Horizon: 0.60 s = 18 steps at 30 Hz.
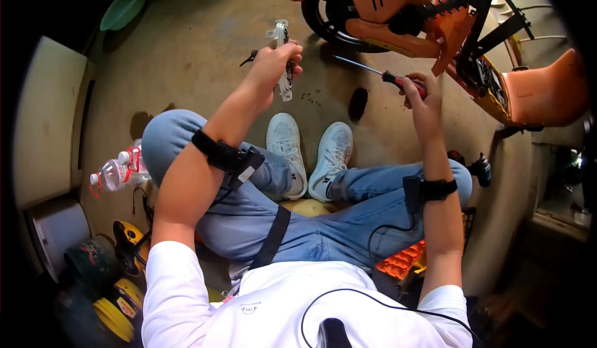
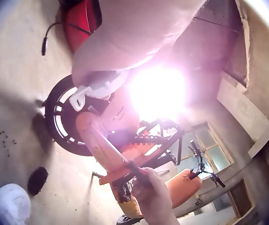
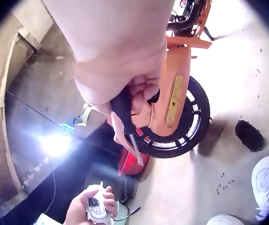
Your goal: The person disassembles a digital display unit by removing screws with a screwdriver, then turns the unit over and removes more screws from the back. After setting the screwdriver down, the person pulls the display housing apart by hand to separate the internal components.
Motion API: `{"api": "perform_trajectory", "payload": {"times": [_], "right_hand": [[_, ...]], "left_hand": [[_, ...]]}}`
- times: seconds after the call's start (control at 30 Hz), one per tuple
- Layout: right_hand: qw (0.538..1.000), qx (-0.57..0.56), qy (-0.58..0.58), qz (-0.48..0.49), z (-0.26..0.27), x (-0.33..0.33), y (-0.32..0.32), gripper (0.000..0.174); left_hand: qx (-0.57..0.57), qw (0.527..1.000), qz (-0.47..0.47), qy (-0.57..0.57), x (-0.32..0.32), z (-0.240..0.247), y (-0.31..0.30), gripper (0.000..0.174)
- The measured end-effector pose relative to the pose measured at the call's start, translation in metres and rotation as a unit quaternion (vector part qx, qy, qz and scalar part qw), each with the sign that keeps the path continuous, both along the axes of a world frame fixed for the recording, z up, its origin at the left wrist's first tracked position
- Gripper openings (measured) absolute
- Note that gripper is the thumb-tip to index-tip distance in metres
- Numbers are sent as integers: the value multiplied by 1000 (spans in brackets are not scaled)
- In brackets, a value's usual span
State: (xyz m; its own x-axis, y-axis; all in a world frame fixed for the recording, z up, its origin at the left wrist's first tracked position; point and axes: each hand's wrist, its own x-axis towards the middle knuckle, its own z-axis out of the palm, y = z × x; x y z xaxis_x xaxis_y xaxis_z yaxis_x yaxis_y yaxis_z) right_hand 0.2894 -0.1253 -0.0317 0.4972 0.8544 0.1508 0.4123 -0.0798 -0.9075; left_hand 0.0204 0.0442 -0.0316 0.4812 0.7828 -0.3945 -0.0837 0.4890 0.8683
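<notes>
My left hand (image 1: 272, 67) grips a white plastic housing (image 1: 285, 92) with mounting tabs, held above the floor. A short black cable with a plug (image 1: 249, 58) hangs off to its left. In the right wrist view the housing (image 3: 98, 207) shows a dark patterned face between the fingers. My right hand (image 1: 428, 107) holds a screwdriver (image 1: 398, 82) by its red and black handle, its thin metal shaft pointing left toward the housing, the tip well apart from it. The left wrist view shows the white housing (image 2: 97, 93) partly hidden by the left hand.
An orange electric scooter (image 1: 385, 34) stands at the back right, its wheel nearest the hands. On the floor lie a black oval cover (image 1: 357, 104) and several small screws (image 1: 311, 96). Plastic bottles (image 1: 115, 175) stand left, a drill (image 1: 482, 169) right, a green basin (image 1: 124, 5) far left.
</notes>
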Motion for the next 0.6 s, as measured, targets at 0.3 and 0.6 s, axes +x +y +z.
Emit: {"api": "perform_trajectory", "payload": {"times": [0.3,0.6], "right_hand": [[974,-195,-92,75,-73,-19,25,31],[945,-268,-162,96,-135,-60,45,34]], "left_hand": [[16,1000,21,-4,-2,-9,-1,31],[8,999,30,-7,-5,-8,1,28]]}}
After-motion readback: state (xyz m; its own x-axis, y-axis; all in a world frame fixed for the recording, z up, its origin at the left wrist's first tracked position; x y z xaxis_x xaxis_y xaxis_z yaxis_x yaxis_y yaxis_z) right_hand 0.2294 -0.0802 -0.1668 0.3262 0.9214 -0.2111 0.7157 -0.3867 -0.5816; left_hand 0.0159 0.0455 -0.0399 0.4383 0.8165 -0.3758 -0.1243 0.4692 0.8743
